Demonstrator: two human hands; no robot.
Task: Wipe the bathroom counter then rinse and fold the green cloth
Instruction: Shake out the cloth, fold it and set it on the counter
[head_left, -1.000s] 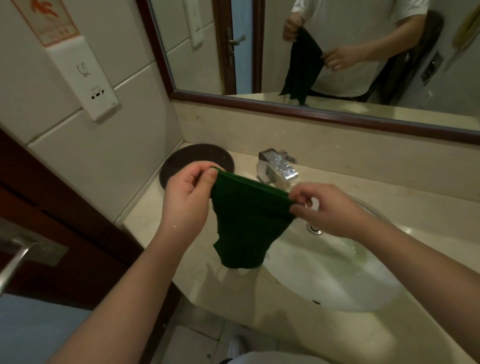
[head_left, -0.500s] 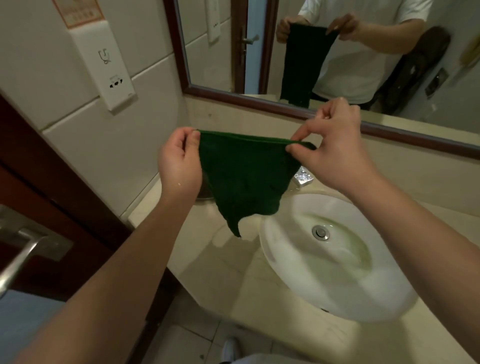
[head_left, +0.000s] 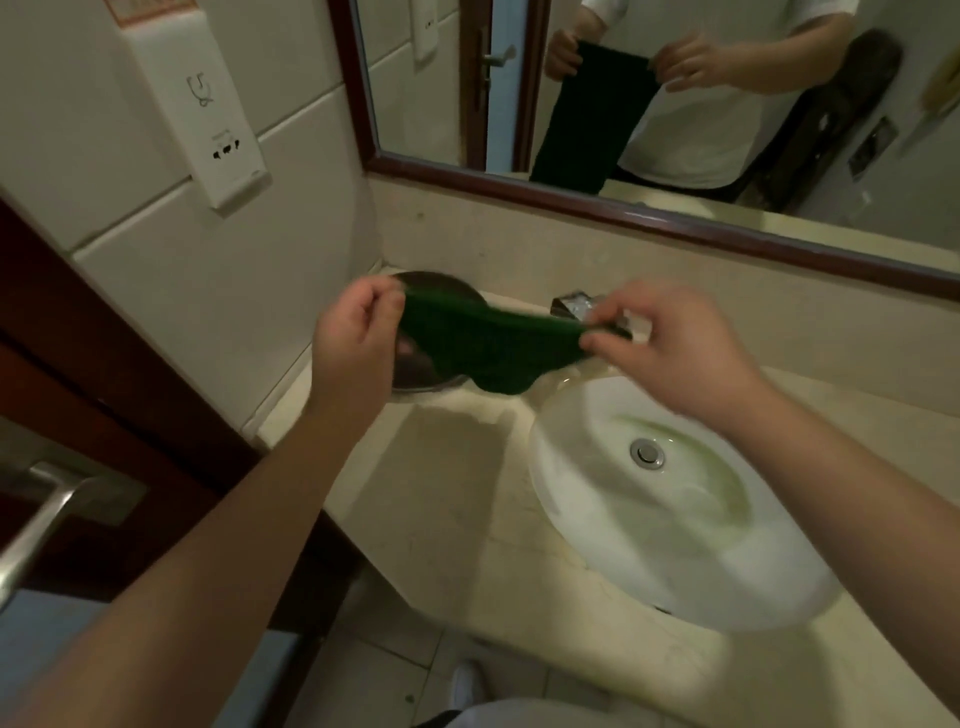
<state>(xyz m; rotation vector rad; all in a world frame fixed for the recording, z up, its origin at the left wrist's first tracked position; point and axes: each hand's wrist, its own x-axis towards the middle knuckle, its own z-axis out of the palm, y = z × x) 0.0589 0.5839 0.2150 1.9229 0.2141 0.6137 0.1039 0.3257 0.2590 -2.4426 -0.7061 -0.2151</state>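
Above the beige stone desk (head_left: 457, 499), left hand (head_left: 353, 332) and right hand (head_left: 670, 348) each pinch a corner of the dark green terry cloth (head_left: 488, 343), folding underway; next, join corners evenly.
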